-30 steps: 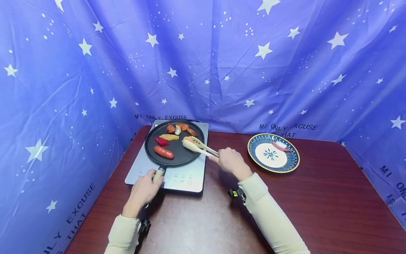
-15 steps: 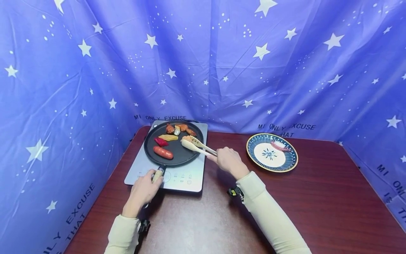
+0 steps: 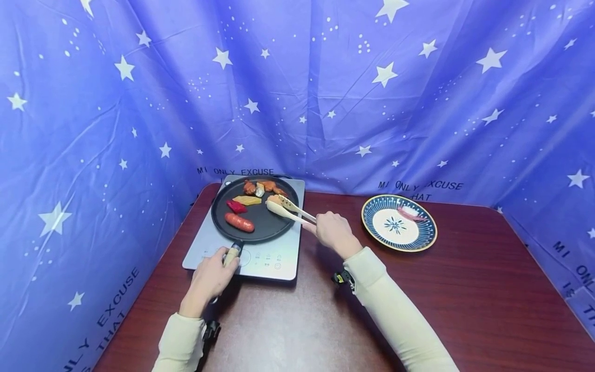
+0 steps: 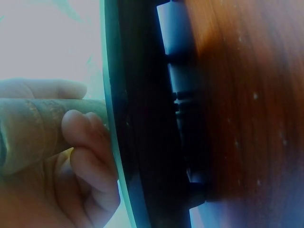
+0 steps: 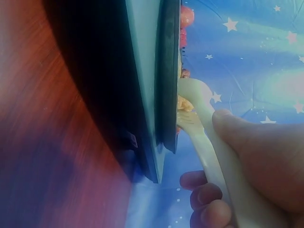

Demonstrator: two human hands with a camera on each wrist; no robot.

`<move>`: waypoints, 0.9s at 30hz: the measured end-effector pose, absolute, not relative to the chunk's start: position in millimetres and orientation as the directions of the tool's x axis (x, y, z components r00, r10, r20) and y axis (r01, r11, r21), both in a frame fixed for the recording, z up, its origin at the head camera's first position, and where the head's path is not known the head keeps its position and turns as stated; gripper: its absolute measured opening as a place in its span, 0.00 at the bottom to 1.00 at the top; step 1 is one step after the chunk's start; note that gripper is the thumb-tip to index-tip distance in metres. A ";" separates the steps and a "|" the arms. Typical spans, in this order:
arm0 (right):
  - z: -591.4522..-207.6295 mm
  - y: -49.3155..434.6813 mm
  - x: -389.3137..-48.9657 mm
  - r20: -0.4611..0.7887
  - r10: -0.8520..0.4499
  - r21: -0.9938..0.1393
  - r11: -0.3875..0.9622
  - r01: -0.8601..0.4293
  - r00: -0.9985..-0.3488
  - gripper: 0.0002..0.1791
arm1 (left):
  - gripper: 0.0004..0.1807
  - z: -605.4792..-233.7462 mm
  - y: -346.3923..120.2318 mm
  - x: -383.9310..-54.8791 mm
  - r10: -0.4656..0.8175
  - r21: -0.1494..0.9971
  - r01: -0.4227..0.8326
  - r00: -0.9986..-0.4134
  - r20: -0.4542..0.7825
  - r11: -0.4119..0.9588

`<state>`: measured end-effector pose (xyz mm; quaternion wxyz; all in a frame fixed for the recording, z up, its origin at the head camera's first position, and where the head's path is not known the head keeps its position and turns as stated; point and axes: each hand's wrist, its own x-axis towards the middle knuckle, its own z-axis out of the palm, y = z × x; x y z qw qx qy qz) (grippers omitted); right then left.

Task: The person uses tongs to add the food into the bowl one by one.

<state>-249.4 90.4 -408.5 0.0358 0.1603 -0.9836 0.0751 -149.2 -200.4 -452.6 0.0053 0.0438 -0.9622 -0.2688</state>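
My left hand grips the wooden-looking handle of a flat black frying pan; the left wrist view shows its fingers curled round that handle. In my right hand is a pair of cream tongs, squeezed between thumb and fingers in the right wrist view. The tongs' tips lie about an orange-tan food piece at the pan's right side. A red sausage, a red piece, a yellow strip and several browned pieces also lie in the pan.
The pan sits on a silver induction cooker with touch controls. To the right, a blue-patterned plate carries a pink-and-white food piece. A starry blue curtain closes off the back and sides of the dark red table.
My right hand and the tongs have shifted very slightly, with the tips still around the orange-tan piece. The left hand stays on the pan handle, and the food keeps its place.
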 end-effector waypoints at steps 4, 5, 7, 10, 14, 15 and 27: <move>-405.7 88.8 -252.6 0.109 -0.318 -0.127 0.935 -0.331 -0.942 0.29 | 0.24 -451.4 -200.8 -149.7 -0.091 0.520 -0.084 -0.996 -0.013 0.850; -405.2 88.1 -253.3 0.109 -0.316 -0.126 0.936 -0.329 -0.942 0.29 | 0.24 -451.3 -200.7 -149.7 -0.091 0.520 -0.085 -0.996 -0.014 0.850; -404.9 86.8 -254.8 0.105 -0.310 -0.124 0.939 -0.322 -0.945 0.30 | 0.24 -451.0 -200.5 -149.6 -0.091 0.520 -0.085 -0.996 -0.015 0.850; -405.1 84.6 -256.8 0.100 -0.305 -0.122 0.941 -0.316 -0.947 0.30 | 0.24 -450.8 -200.1 -149.1 -0.090 0.518 -0.086 -0.996 -0.018 0.851; -405.4 81.7 -258.7 0.093 -0.305 -0.123 0.941 -0.314 -0.948 0.31 | 0.23 -450.1 -200.1 -148.0 -0.090 0.511 -0.081 -0.996 -0.009 0.856; -405.1 81.2 -259.3 0.092 -0.304 -0.123 0.942 -0.314 -0.948 0.31 | 0.23 -449.9 -200.2 -147.7 -0.090 0.511 -0.080 -0.996 -0.005 0.856; -401.9 74.6 -265.3 0.075 -0.305 -0.124 0.942 -0.313 -0.949 0.30 | 0.23 -449.7 -199.8 -146.7 -0.087 0.518 -0.072 -0.996 0.004 0.852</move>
